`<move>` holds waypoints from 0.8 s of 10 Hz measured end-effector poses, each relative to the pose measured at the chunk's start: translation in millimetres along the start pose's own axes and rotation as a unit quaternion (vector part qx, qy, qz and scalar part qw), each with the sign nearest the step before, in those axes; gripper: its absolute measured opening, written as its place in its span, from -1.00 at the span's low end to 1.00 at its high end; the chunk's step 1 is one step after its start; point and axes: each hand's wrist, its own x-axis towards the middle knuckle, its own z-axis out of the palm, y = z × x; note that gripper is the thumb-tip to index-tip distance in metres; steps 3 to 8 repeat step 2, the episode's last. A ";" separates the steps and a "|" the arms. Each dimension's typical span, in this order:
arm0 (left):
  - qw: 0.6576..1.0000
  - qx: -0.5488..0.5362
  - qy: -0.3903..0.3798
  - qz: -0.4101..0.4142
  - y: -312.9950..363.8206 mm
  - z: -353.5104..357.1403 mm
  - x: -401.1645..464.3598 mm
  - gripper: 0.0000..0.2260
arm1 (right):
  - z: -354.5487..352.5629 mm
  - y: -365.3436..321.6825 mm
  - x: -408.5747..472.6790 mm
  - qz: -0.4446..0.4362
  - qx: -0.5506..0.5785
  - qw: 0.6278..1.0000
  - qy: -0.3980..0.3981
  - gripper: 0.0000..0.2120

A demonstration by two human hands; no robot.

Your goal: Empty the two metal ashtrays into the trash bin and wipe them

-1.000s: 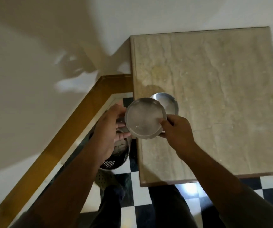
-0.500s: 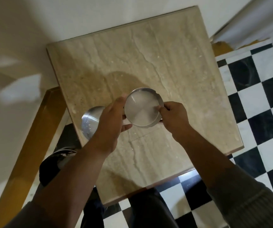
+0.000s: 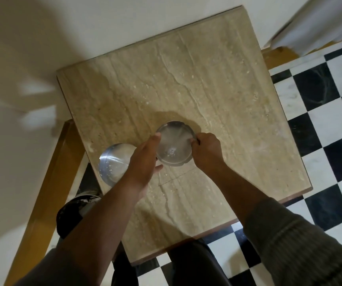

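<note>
A round metal ashtray is held over the middle of the beige marble table, its hollow facing up with a few pale specks inside. My left hand grips its left rim and my right hand pinches its right rim. A second metal ashtray rests on the table's left edge, partly hidden behind my left wrist. The black trash bin stands on the floor below that edge, mostly covered by my left forearm.
White walls close in the left and far sides, with a wooden skirting strip along the floor. Black and white checkered floor tiles lie to the right and near side. My legs stand at the table's near edge.
The view swung from the bin beside the table to above the tabletop. Both hands carried the ashtray from the table's left edge over its middle and lowered it toward the marble.
</note>
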 end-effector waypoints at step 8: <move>0.996 0.088 0.027 0.010 13.6 -8.3 -33.9 -0.66 | -8.2 -8.2 -23.8 0.018 0.010 1.000 -0.021 -0.77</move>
